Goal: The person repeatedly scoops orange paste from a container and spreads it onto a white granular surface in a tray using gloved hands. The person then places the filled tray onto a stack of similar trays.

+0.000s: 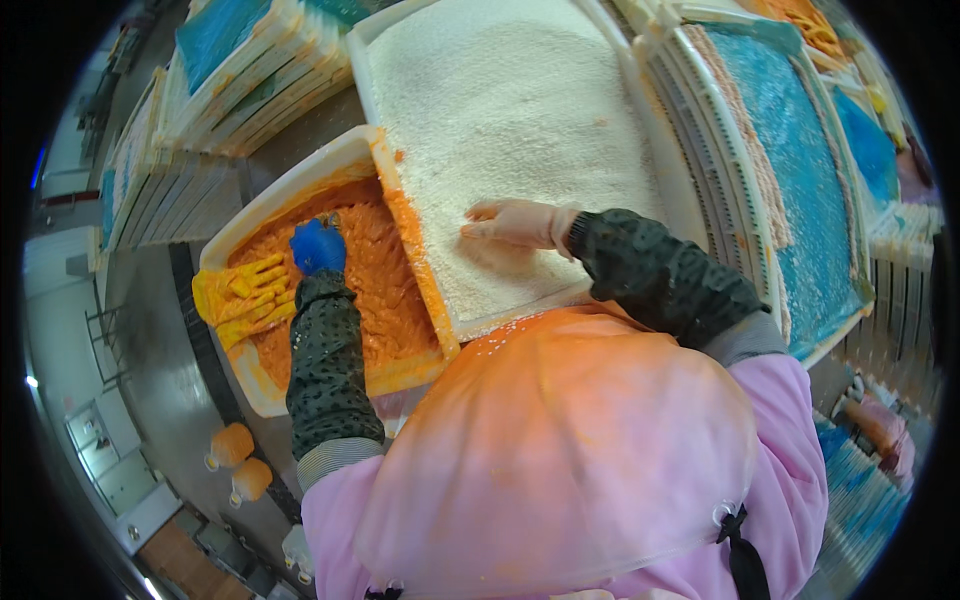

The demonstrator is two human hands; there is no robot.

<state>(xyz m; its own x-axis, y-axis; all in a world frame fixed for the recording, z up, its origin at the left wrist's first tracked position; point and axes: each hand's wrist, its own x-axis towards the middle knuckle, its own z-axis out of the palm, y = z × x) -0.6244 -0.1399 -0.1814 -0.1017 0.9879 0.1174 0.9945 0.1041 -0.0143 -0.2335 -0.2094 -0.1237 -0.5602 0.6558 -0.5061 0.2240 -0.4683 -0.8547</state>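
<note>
My left hand point(319, 247), in a blue glove, is closed into a fist over orange, pasty mixture point(379, 277) in a white tub point(225, 244). A small dark glint shows at its knuckles, too unclear to name. My right hand point(517, 223), in a thin pale glove, is palm down over white crumbs point(517, 112). Its fingers are extended towards the tub, with nothing visible in them. The crumbs fill a large white tray point(364, 71) beside the tub. A pair of yellow rubber gloves point(244, 296) hangs over the tub's left rim.
Stacked white trays stand at left point(262, 97) and right point(705, 135); blue plastic sheeting point(795, 165) covers part of the right stack. Two orange-filled jugs point(232, 446) are on the floor point(161, 360) at lower left. Another person point(881, 431) is at far right.
</note>
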